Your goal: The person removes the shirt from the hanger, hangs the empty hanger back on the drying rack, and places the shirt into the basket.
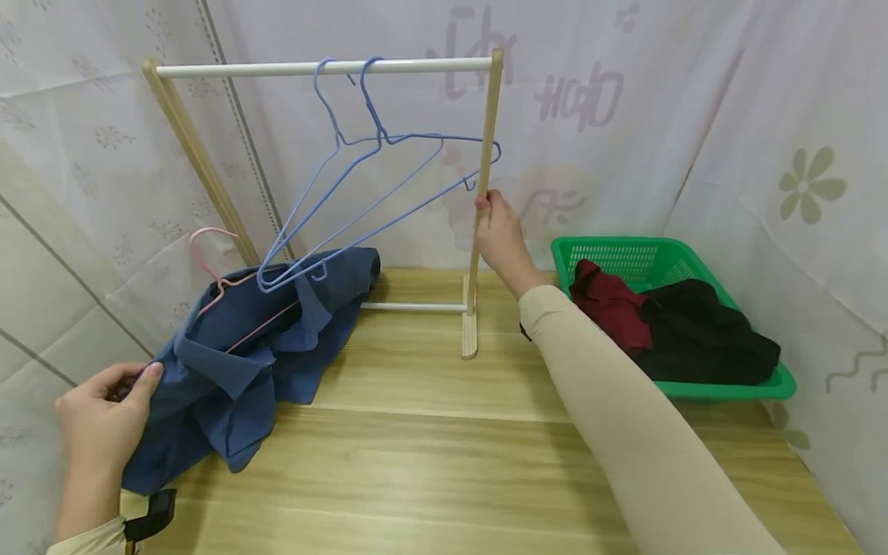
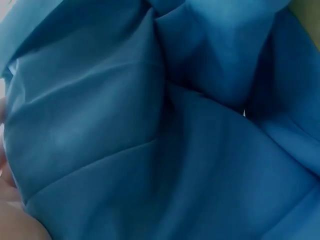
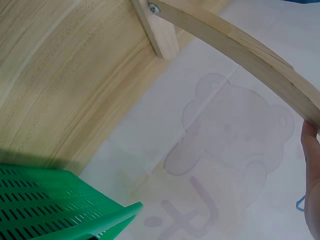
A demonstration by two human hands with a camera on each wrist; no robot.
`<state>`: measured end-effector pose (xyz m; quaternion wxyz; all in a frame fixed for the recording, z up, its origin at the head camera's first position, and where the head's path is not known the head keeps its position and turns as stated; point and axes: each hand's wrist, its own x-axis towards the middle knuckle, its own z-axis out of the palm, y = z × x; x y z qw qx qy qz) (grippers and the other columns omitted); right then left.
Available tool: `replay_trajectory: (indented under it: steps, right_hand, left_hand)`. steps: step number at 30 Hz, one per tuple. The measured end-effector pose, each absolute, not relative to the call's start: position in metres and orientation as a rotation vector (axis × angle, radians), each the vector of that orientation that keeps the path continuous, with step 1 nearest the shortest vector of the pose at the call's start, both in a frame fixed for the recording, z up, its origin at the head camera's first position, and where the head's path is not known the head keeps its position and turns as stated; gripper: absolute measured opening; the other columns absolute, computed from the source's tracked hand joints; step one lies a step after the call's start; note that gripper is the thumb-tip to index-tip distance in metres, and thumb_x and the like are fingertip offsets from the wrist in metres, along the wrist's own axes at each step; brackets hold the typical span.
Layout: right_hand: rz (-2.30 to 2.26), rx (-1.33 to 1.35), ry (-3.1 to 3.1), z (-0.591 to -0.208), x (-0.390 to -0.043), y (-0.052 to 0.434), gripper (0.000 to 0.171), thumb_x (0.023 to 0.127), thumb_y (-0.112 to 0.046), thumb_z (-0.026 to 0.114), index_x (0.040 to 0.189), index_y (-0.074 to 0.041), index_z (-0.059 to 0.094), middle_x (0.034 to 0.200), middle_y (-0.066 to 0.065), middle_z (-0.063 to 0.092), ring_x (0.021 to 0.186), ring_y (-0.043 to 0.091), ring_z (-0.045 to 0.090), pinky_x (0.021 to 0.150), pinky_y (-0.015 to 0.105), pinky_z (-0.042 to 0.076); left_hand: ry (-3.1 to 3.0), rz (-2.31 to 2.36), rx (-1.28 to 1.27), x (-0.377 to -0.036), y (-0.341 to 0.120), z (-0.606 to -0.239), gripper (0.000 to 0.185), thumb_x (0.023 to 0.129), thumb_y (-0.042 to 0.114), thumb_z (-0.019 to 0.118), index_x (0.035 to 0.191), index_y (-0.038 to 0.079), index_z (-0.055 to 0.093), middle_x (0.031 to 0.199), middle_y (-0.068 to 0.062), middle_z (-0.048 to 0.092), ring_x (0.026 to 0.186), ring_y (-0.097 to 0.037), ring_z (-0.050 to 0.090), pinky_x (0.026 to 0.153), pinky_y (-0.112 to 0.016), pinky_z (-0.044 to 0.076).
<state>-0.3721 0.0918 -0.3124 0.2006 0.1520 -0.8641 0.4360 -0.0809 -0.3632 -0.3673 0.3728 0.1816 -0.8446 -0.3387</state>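
Left hand point(image 1: 104, 416): fingers pinch the crumpled blue cotton shirt point(image 1: 257, 347), which lies on the wooden counter point(image 1: 430, 455) with a pink wire hanger point(image 1: 215, 281) inside. Right hand point(image 1: 499, 239): fingers curled round the wooden rack upright point(image 1: 483, 177), beside two blue wire hangers point(image 1: 361, 185).

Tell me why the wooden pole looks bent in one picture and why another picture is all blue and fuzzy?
In the right wrist view, the wide lens curves the straight rack post held by the right hand. In the left wrist view, the camera sits so close to the blue shirt that the cloth fills the frame and looks soft. The head view is evenly lit and sharp, bowing only slightly at its edges.
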Motion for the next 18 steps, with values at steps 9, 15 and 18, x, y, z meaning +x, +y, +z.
replay_trajectory:
  steps: [9, 15, 18]
  right_hand:
    - [1.202, 0.448, -2.373, -0.319, -0.372, 0.091, 0.068, 0.105, -0.056, 0.025, 0.121, 0.003, 0.053, 0.100, 0.020, 0.054, 0.102, 0.044, 0.061, 0.098, 0.060, 0.051]
    - [1.199, 0.446, -2.381, -0.318, -0.373, 0.093, 0.069, 0.104, -0.057, 0.024, 0.122, 0.003, 0.053, 0.100, 0.019, 0.054, 0.103, 0.044, 0.061, 0.099, 0.059, 0.052]
    - [1.222, 0.453, -2.394, -0.315, -0.374, 0.097, 0.059, 0.111, -0.050, 0.029, 0.124, 0.003, 0.052, 0.103, 0.019, 0.054, 0.104, 0.041, 0.059, 0.100, 0.057, 0.051]
  left_hand:
    - [-2.185, -0.790, 0.137, -0.062, -0.363, -0.374, 0.006, 0.082, -0.010, 0.082, 0.086, -0.009, 0.077, 0.080, 0.053, 0.052, 0.070, 0.029, 0.049, 0.069, 0.003, 0.039]
    - [-2.159, -0.831, -0.112, -0.058, -0.360, -0.379, 0.015, 0.075, -0.020, 0.080, 0.085, -0.008, 0.078, 0.091, 0.047, 0.061, 0.078, 0.027, 0.056, 0.076, 0.003, 0.042]
    - [-2.154, -0.877, -0.216, -0.062, -0.349, -0.380, 0.022, 0.073, -0.023, 0.080, 0.086, -0.006, 0.079, 0.094, 0.042, 0.066, 0.081, 0.023, 0.059, 0.079, 0.001, 0.044]
